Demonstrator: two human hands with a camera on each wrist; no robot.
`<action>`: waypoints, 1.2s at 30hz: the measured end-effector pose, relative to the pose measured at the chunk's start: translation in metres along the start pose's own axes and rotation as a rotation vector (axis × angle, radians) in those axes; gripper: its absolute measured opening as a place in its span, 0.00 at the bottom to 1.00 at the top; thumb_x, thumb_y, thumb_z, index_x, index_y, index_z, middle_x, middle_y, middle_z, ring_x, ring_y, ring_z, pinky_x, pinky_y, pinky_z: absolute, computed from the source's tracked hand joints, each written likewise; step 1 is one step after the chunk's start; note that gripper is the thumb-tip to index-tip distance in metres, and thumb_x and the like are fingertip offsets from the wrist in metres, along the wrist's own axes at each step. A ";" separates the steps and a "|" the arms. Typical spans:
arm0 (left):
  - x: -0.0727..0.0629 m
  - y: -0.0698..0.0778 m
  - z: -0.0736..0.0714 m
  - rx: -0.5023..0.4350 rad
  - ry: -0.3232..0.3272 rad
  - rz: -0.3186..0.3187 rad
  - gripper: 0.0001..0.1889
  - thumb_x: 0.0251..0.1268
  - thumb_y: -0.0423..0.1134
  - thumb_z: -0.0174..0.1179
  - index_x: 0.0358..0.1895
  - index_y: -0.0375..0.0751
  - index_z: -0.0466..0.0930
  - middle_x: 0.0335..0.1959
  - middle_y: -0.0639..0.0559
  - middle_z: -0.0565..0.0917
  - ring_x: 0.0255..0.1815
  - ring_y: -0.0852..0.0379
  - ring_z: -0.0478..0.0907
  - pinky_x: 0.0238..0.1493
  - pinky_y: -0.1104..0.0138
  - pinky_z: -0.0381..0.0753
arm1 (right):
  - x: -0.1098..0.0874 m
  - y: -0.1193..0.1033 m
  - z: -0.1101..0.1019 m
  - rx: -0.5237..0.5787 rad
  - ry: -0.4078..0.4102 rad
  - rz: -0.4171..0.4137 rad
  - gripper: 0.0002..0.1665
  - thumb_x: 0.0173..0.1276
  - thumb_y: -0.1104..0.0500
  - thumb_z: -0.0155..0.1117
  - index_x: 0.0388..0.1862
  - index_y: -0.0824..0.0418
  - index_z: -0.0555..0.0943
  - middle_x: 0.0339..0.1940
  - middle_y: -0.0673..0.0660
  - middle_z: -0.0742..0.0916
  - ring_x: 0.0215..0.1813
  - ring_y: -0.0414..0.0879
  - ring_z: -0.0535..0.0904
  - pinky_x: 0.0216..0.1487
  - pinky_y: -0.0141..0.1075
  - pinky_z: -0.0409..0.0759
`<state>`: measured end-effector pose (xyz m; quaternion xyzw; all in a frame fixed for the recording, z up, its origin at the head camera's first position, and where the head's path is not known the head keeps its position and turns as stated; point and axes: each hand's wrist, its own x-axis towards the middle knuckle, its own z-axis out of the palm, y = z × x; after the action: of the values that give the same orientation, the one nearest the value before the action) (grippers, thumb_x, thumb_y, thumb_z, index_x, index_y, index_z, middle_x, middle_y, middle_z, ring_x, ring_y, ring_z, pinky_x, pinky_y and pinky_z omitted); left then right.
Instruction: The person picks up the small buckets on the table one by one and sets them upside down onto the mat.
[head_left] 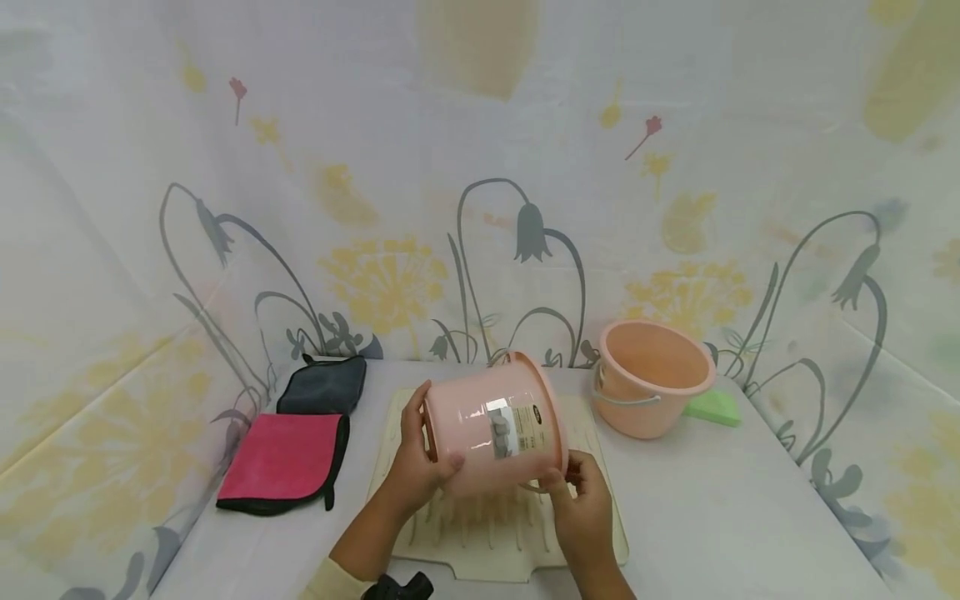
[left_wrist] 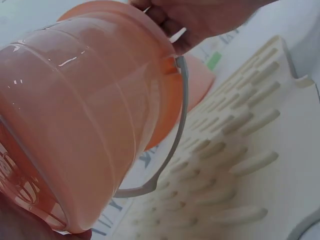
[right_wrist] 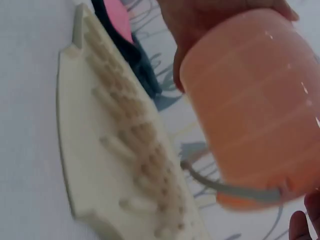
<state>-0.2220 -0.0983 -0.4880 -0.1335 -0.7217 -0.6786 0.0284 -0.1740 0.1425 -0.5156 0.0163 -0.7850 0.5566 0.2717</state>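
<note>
Both hands hold a pink plastic bucket [head_left: 480, 433] tilted on its side above a cream drying rack [head_left: 480, 562] with upright pegs. The left hand [head_left: 416, 462] grips the bucket's base end, thumb on the near side and fingers round the bottom. At the rim end, the right hand [head_left: 585, 500] pinches the edge between thumb and fingers. A printed label faces the head camera. The bucket's grey handle [left_wrist: 182, 115] hangs down toward the rack in the left wrist view. In the right wrist view, the bucket [right_wrist: 255, 100] hangs apart from the pegs.
A second peach bucket [head_left: 648, 417] stands upright at the back right, beside a green sponge-like block [head_left: 716, 407]. On the left lie a folded red cloth with black edging [head_left: 285, 454] and a dark folded cloth [head_left: 322, 386]. A patterned curtain [head_left: 480, 125] surrounds the table.
</note>
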 end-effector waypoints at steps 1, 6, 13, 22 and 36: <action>0.000 0.001 -0.002 0.006 0.008 -0.010 0.60 0.50 0.51 0.71 0.84 0.65 0.39 0.76 0.38 0.58 0.62 0.39 0.73 0.51 0.50 0.87 | 0.000 0.002 -0.003 -0.008 -0.015 -0.025 0.14 0.77 0.55 0.66 0.51 0.64 0.78 0.41 0.50 0.84 0.46 0.41 0.78 0.49 0.29 0.77; 0.000 0.003 -0.014 0.006 0.039 -0.020 0.59 0.51 0.50 0.69 0.84 0.64 0.39 0.75 0.38 0.59 0.63 0.37 0.72 0.52 0.49 0.87 | 0.003 0.011 -0.022 -0.079 -0.093 -0.072 0.18 0.76 0.58 0.65 0.58 0.65 0.77 0.48 0.56 0.84 0.49 0.39 0.76 0.50 0.29 0.76; 0.002 0.007 -0.028 0.085 0.076 -0.031 0.58 0.52 0.49 0.71 0.84 0.65 0.41 0.77 0.41 0.54 0.65 0.35 0.71 0.52 0.50 0.87 | 0.006 0.022 -0.046 -0.252 -0.262 -0.051 0.20 0.74 0.57 0.69 0.58 0.66 0.79 0.49 0.57 0.85 0.47 0.40 0.75 0.45 0.32 0.80; 0.006 0.017 -0.047 0.160 0.094 0.037 0.59 0.51 0.49 0.73 0.85 0.56 0.44 0.76 0.38 0.54 0.66 0.34 0.68 0.53 0.51 0.85 | 0.009 0.043 -0.080 -0.508 -0.516 0.028 0.28 0.68 0.44 0.76 0.60 0.57 0.81 0.55 0.51 0.84 0.53 0.44 0.79 0.56 0.45 0.82; 0.008 0.035 -0.082 0.369 0.127 0.130 0.58 0.52 0.50 0.72 0.84 0.49 0.46 0.78 0.32 0.52 0.69 0.32 0.63 0.57 0.39 0.80 | 0.000 0.079 -0.111 -0.688 -0.652 -0.047 0.46 0.57 0.37 0.80 0.66 0.65 0.80 0.70 0.68 0.80 0.68 0.69 0.76 0.65 0.69 0.71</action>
<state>-0.2332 -0.1766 -0.4457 -0.1296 -0.8203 -0.5388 0.1416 -0.1543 0.2709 -0.5585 0.1170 -0.9675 0.2237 0.0135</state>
